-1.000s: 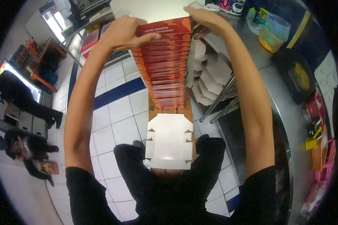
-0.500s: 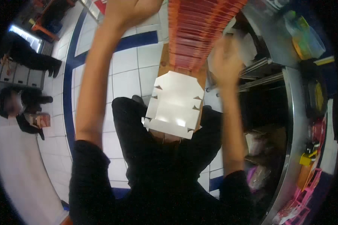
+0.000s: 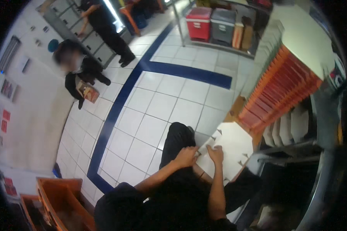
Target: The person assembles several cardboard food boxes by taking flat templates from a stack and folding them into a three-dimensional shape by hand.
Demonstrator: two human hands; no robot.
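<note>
While tiled floor [image 3: 160,106] lies open toward 10 o'clock, the white carton blank [image 3: 237,142] is on the bench [image 3: 235,111], red cartons [image 3: 279,86] crowding its 1 o'clock edge. Left hand [image 3: 186,156] at 9 o'clock, right hand [image 3: 216,154] over it, thumb out; can't tell if either's gripping.

No lettering can be read: the small sheets [image 3: 8,88] on the left wall [image 3: 34,131], the pale labels on the far red bin [image 3: 198,33] and grey bin [image 3: 222,35], and the print on the red carton stack [image 3: 281,86] at right are too blurred or small.
</note>
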